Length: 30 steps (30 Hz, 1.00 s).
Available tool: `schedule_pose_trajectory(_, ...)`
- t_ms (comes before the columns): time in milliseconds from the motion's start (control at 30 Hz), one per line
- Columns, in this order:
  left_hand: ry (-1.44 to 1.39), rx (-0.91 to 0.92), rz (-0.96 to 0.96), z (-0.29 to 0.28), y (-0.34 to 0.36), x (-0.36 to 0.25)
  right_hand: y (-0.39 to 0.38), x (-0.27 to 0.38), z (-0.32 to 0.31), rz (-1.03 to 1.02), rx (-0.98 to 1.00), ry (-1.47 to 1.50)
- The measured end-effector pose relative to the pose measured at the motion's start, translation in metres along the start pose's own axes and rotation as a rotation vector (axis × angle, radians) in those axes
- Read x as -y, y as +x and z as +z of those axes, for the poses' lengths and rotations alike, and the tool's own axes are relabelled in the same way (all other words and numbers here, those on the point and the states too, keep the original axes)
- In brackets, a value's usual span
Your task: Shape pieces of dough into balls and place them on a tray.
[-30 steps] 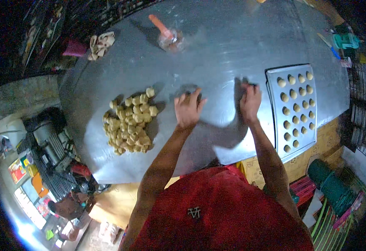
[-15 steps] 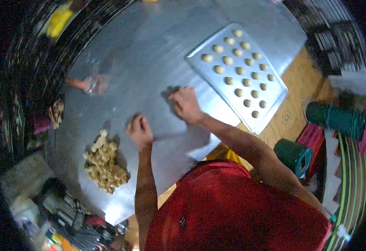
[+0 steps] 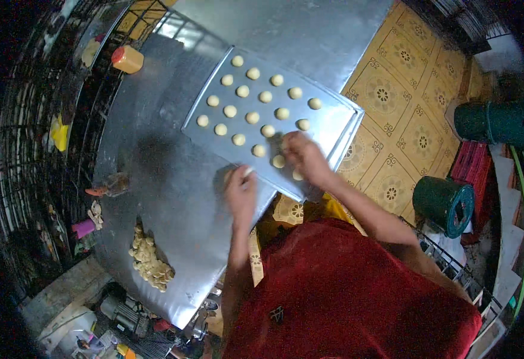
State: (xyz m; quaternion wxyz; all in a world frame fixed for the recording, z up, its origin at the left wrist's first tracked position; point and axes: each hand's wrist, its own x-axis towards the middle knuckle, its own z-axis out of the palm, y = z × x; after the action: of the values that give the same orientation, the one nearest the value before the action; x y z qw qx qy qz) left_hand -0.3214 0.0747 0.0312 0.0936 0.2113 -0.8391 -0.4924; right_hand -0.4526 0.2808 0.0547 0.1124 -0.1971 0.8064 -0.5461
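My left hand [image 3: 240, 190] is closed over the steel table at the tray's near left edge, a small pale dough ball [image 3: 248, 172] at its fingertips. My right hand [image 3: 307, 158] is above the near right part of a metal baking tray [image 3: 329, 128]. Its fingers are curled down and slightly blurred, and they hide whatever is in them. Round dough balls [image 3: 252, 118] sit spaced in rows on the tray. Farther left lies a heap of cut dough pieces [image 3: 149, 261] on the table.
The steel table [image 3: 184, 197] bears an orange-lidded jar [image 3: 127, 60] and an orange-handled tool [image 3: 109, 185] on the left. Dark wire racks [image 3: 28, 173] line that side. A green drum [image 3: 443, 205] stands on the patterned tile floor [image 3: 394, 119] to the right.
The view has swung toward the tray, which now appears nearer and more central. My right hand has gone from the bare table to over the tray; my left now shows a dough ball.
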Motion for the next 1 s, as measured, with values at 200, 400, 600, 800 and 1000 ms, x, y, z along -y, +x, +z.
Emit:
schedule_pose_trajectory(200, 0.22, 0.387, 0.213, 0.163, 0.063, -0.124, 0.03, -0.046, -0.131, -0.083, 0.057, -0.473)
schedule_pose_trajectory(400, 0.236, 0.243, 0.269, 0.135, 0.018, -0.115, 0.018, -0.078, -0.136, -0.161, -0.223, -0.491)
schedule_pose_trajectory(600, -0.201, -0.005, -0.454, 0.063, -0.087, -0.029, 0.011, -0.091, -0.141, -0.06, -0.154, -0.741)
schedule_pose_trajectory(800, -0.623, 0.262, -0.719, 0.092, -0.1, 0.036, 0.011, -0.084, -0.13, -0.117, -0.257, -0.795)
schedule_pose_trajectory(1000, -0.6, 0.206, -0.793, 0.031, -0.094, 0.024, 0.034, -0.065, -0.132, 0.164, -0.108, -0.642)
